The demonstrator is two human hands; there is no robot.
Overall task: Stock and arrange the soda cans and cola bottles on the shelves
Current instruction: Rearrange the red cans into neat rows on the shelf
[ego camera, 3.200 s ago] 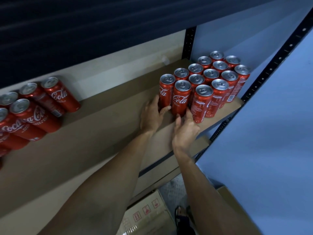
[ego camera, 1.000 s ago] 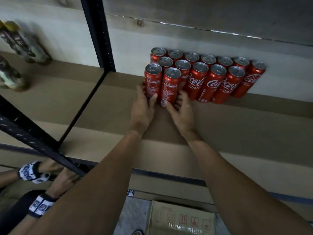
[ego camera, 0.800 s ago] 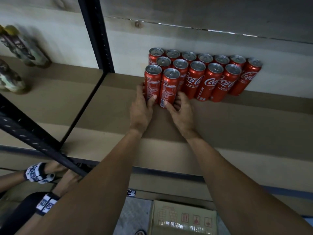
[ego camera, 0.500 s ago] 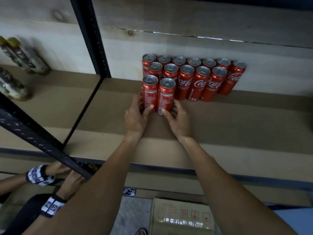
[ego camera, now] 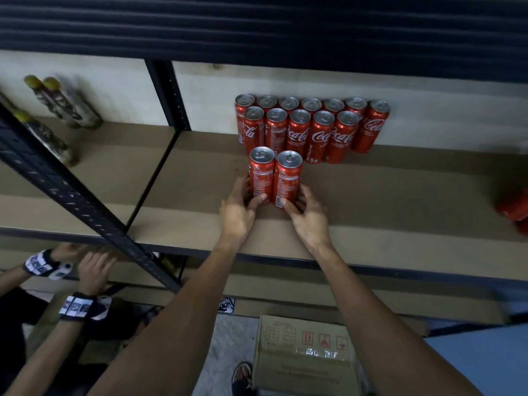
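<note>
Shelf [ego camera: 385,201]: left hand [ego camera: 237,214], right hand [ego camera: 310,221] hold cans [ego camera: 261,175] before Coca-Cola rows [ego camera: 321,137].

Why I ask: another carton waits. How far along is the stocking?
Done: two rows of cans stand against the back wall. In hand: left hand and right hand each hold one can of a front pair. Left: the rest of that row along the shelf.

Taped cardboard box [ego camera: 305,364] with printed handling symbols on the speckled floor [ego camera: 228,338], sandalled foot [ego camera: 241,378] just beside its left edge, another person [ego camera: 43,352] at lower left wearing black-and-white patterned wristbands [ego camera: 75,305], dark ribbed shutter [ego camera: 257,21] across the top, blue surface [ego camera: 480,358] at lower right
</note>
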